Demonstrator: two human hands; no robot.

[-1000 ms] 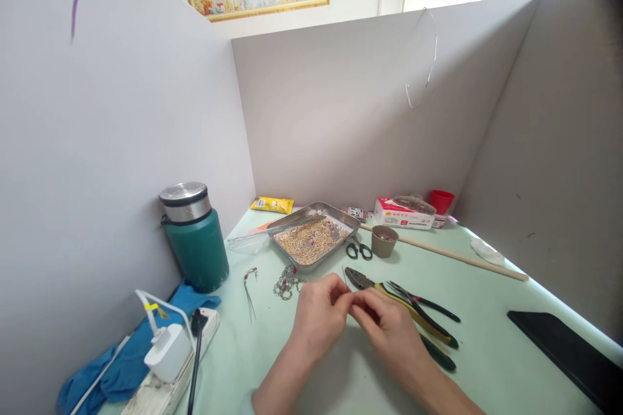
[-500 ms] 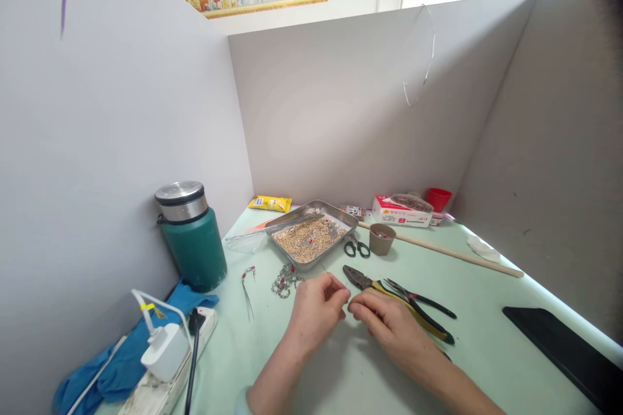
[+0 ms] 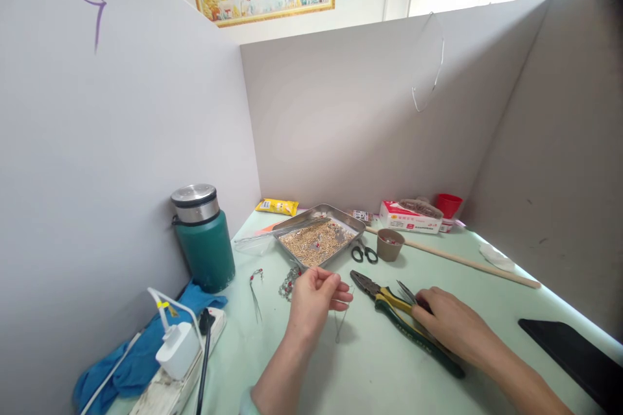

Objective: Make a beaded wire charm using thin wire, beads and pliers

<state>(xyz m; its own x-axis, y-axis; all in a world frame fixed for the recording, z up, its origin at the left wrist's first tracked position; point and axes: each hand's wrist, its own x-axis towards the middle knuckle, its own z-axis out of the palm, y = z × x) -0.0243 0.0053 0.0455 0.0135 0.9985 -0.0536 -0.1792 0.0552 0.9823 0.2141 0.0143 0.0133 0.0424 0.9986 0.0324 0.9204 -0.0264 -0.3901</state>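
Observation:
My left hand (image 3: 316,298) is closed in a pinch on a thin wire (image 3: 339,327), which hangs bent below the fingers over the table. To the right, my right hand (image 3: 448,324) has its fingers closed over the handles of the needle-nose pliers (image 3: 405,292); only the tips stick out and the handles are hidden. Beside it lie the larger combination pliers (image 3: 413,331), green and yellow at the handles. A beaded wire chain (image 3: 287,284) with red beads is partly covered by my left hand. Farther left rests a short beaded piece (image 3: 256,292) with long wire ends.
A metal tray (image 3: 357,231) holds small gold beads and loose wires. Near it are scissors (image 3: 364,253), a brown cup (image 3: 390,245), a wooden stick (image 3: 472,261) and a tissue box (image 3: 409,219). A green flask (image 3: 207,253) and a power strip (image 3: 146,395) stand left.
My right hand has left my left hand, moved right and taken hold of the needle-nose pliers. My left hand stays with the wire. The view has shifted slightly.

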